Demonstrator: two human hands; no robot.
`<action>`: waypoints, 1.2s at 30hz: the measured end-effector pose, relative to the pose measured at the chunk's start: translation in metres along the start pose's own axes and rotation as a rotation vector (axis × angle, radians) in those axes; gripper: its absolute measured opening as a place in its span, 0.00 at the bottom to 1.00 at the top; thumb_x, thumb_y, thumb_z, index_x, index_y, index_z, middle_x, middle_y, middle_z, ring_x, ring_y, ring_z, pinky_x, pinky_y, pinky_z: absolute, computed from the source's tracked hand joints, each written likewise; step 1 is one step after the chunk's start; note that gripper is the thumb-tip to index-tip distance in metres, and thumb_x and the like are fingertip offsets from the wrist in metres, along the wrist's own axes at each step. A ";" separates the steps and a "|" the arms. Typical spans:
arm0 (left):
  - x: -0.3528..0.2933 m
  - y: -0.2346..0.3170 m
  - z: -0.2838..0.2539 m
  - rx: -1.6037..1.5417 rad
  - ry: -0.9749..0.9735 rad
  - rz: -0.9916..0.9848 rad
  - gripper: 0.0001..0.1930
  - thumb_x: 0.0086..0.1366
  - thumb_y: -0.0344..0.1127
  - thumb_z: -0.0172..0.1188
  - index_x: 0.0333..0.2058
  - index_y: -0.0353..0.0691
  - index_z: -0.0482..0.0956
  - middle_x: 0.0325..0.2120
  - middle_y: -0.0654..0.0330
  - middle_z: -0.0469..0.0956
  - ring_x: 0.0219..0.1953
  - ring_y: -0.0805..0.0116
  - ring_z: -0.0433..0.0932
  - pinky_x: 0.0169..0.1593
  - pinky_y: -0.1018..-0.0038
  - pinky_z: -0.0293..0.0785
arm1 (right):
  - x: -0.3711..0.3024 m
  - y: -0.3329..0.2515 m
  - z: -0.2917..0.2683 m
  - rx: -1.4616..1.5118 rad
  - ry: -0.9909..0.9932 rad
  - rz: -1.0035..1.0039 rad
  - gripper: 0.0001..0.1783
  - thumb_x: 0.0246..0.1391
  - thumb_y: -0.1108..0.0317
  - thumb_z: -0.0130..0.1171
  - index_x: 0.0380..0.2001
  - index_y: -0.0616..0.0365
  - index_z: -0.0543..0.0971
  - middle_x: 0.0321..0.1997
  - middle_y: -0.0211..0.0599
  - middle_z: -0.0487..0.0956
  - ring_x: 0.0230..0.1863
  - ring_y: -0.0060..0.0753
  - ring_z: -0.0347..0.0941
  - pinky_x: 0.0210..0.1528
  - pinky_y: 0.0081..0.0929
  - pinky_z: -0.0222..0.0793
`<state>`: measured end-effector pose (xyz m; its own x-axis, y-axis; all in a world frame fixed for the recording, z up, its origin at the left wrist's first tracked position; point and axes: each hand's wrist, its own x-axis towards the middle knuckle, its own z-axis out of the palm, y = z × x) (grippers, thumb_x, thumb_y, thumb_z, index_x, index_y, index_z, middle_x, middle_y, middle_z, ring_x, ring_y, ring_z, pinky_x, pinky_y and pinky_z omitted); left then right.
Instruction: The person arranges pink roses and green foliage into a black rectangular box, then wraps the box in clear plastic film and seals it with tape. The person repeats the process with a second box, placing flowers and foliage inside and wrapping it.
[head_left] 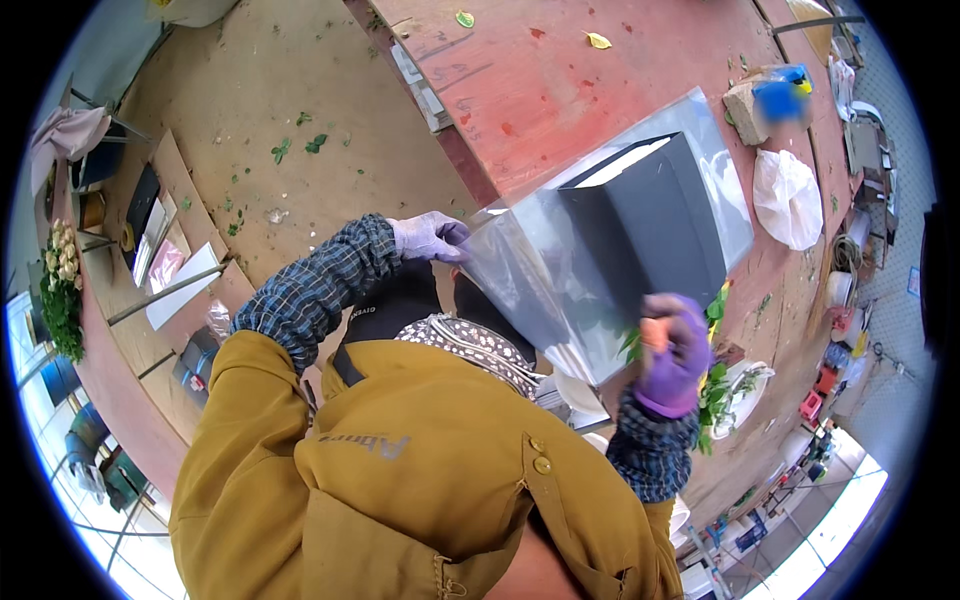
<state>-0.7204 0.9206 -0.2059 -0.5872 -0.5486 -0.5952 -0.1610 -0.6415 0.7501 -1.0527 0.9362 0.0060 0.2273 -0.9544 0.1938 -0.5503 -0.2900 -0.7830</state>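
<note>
A stack of clear plastic sheets (500, 265) lies over the table's near edge. My left hand (430, 237), in a pale purple glove, pinches its left corner. On top of the stack rests a dark grey folded sheet (650, 215), with a white layer (625, 163) showing at its far end. My right hand (675, 350), in a darker purple glove, is closed at the near right of the stack. A small orange thing (655, 334) shows at its fingers, too blurred to name. Green leaves (714, 405) show beside and behind this hand.
A red-brown table (560, 70) carries a white plastic bag (788, 200), a tan block (746, 112) and a blurred blue object (780, 100). Fallen leaves dot the floor (260, 90). At far left stands a bunch of pale flowers (62, 260).
</note>
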 end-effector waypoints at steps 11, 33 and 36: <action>-0.019 -0.022 0.007 -0.848 -0.378 -0.145 0.18 0.69 0.43 0.45 0.50 0.37 0.68 0.37 0.59 0.76 0.37 0.74 0.75 0.42 0.74 0.71 | -0.061 -0.002 0.227 -0.236 0.107 0.265 0.18 0.32 0.58 0.72 0.20 0.54 0.73 0.51 0.40 0.73 0.58 0.47 0.63 0.57 0.43 0.56; -0.065 0.025 0.011 -0.623 -0.440 -0.189 0.37 0.65 0.64 0.35 0.61 0.40 0.59 0.56 0.56 0.67 0.56 0.65 0.68 0.59 0.63 0.64 | -0.092 -0.007 0.257 -0.241 0.316 0.233 0.12 0.35 0.69 0.69 0.21 0.60 0.74 0.43 0.42 0.76 0.49 0.47 0.70 0.51 0.39 0.64; -0.067 0.023 0.012 -0.574 -0.467 -0.068 0.36 0.65 0.62 0.38 0.60 0.39 0.59 0.55 0.56 0.67 0.55 0.64 0.69 0.58 0.64 0.65 | -0.085 -0.013 0.252 -0.230 0.288 0.203 0.12 0.37 0.72 0.69 0.19 0.60 0.73 0.40 0.42 0.76 0.45 0.45 0.72 0.46 0.37 0.67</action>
<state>-0.6941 0.9492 -0.1454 -0.8876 -0.2944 -0.3542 0.1554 -0.9154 0.3712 -0.8619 1.0393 -0.1493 -0.1198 -0.9653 0.2319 -0.7335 -0.0714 -0.6760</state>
